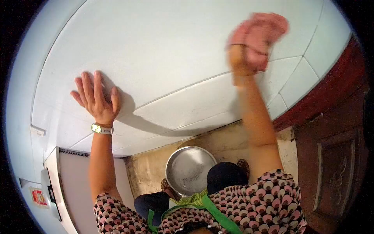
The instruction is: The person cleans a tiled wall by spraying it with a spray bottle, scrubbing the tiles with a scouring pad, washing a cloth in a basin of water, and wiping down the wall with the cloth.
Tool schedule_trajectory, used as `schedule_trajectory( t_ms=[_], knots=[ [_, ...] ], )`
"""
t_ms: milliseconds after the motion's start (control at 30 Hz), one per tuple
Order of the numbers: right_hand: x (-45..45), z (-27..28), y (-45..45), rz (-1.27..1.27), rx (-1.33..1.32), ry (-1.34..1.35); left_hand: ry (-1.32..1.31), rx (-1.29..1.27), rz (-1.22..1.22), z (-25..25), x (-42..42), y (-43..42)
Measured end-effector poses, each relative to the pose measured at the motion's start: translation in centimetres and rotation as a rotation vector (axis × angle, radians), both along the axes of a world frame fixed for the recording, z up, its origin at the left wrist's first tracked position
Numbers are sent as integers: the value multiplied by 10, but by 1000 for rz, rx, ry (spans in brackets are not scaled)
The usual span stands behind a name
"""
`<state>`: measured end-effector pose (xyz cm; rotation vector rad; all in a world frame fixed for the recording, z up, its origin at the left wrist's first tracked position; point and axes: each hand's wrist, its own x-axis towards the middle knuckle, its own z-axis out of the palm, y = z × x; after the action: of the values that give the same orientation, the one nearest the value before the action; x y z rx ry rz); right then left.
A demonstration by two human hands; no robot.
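Observation:
My left hand [97, 99] rests flat on the white tiled wall [163, 50] with its fingers spread, and holds nothing. A watch [102, 128] is on that wrist. At the upper right, my right hand [238, 60] is blurred and closed on a pink cloth [261, 37], which is against or very near the wall. The cloth hides part of the fingers. Below, a round metal basin [191, 170] stands on the floor between my feet, with what looks like grayish liquid in it.
A dark brown panelled door [337, 171] with a red frame [323, 91] stands at the right. At the lower left is a pale appliance or cabinet [93, 181]. A small white fitting [37, 131] is on the left wall. The floor [146, 167] looks stained.

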<state>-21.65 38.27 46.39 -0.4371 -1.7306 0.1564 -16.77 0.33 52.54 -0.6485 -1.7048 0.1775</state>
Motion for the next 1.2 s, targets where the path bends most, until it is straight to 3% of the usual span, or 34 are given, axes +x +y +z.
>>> schedule_trajectory(
  t_ms=[133, 233, 367, 400, 433, 567, 667, 833, 1000, 1067, 1100, 1167, 1200],
  knots=[
    [22, 9, -92, 413, 122, 99, 13, -63, 47, -4, 3, -3],
    [31, 22, -102, 701, 170, 192, -18, -45, 168, -8, 1, -7],
    [24, 33, -41, 696, 514, 211, 11, -27, 218, -12, -1, -2],
    [26, 40, -22, 637, 467, 108, 21, -27, 195, -13, -1, 0],
    [28, 46, -3, 688, 350, 170, 30, -41, 212, -13, 0, 0],
    [18, 69, 55, 172, 261, 176, 41, -53, 221, -14, -5, -16],
    [26, 59, 84, 337, 346, 112, 40, -62, 215, -16, -6, -20],
    [20, 55, 97, 648, -353, 326, 2, -33, 226, -15, 0, -17],
    [11, 53, 112, 539, -435, 361, -9, -51, 215, -18, -3, -24],
    [0, 64, 103, 384, -326, 261, -10, -38, 210, -19, -3, -21],
    [-5, 75, 90, 210, -206, 59, -19, -44, 196, -17, -1, -19],
    [-8, 104, 51, -275, 259, -588, -29, -33, 189, -16, 2, -14],
    [-8, 120, 20, -195, 351, -581, -34, -24, 195, -16, 2, -15]
  ],
)
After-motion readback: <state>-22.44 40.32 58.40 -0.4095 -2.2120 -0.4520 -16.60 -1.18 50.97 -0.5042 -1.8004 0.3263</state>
